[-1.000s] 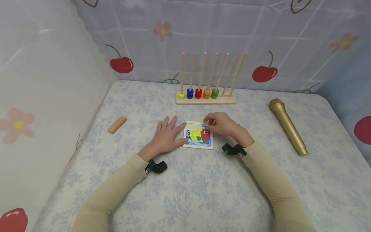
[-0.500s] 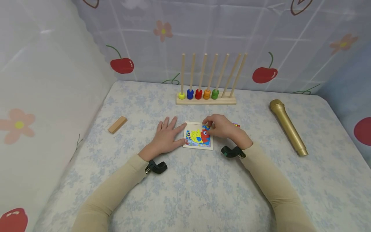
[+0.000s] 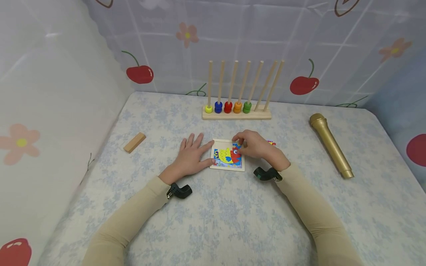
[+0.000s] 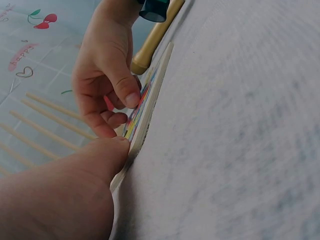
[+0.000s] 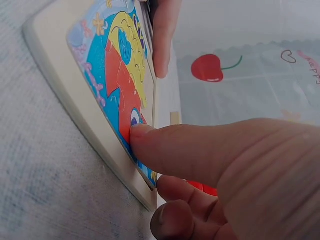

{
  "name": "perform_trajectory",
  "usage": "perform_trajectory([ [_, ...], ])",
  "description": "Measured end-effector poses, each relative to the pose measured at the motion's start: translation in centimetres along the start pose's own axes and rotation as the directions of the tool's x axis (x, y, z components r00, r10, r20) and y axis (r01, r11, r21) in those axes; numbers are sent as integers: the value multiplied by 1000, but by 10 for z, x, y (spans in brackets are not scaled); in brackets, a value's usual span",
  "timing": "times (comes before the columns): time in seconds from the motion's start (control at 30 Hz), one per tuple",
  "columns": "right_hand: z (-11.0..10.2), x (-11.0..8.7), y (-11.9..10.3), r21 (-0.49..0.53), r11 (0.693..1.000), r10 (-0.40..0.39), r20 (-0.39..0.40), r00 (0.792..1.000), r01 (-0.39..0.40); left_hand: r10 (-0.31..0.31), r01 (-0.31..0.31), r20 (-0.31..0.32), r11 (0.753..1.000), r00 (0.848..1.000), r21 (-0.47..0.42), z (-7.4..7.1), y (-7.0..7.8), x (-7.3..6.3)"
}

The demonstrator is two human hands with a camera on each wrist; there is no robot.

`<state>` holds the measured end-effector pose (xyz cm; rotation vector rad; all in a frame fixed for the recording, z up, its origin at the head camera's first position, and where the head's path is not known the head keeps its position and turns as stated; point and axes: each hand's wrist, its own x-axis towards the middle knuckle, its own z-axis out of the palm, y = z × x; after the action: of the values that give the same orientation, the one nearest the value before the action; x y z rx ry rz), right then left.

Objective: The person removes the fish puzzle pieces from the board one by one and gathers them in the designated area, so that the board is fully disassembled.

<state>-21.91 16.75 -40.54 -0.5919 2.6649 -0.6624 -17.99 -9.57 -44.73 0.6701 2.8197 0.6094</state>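
Observation:
A small wooden jigsaw puzzle tray (image 3: 227, 169) with a yellow-and-red fish picture lies flat on the table. Bare wood shows along the top of its recess. My left hand (image 3: 188, 159) lies spread beside it, index finger and thumb on its left edge. My right hand (image 3: 254, 145) bends over the upper right corner and pinches a corner puzzle piece (image 5: 152, 175), mostly blue. In the right wrist view, the thumb (image 5: 165, 150) presses by the fish's eye, and the other fingers curl at the tray's edge. Part of the piece is hidden under the thumb.
Behind the tray stands a peg rack (image 3: 236, 116) with coloured beads on upright rods. A wooden block (image 3: 134, 142) lies at the left, a gold microphone (image 3: 331, 145) at the right. Another colourful piece (image 3: 271, 142) peeks out behind my right hand.
My right hand has lowered slightly at the tray's upper right corner, bringing the puzzle piece down into it. The colourful piece behind that hand shows more. My left hand stays in place.

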Motion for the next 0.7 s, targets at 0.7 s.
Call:
perform_trajectory([
  [0.7,0,-5,-6,-14,1000,0,-45,999,-1,3,-3,-2,1000,1000,4,0,1,0],
])
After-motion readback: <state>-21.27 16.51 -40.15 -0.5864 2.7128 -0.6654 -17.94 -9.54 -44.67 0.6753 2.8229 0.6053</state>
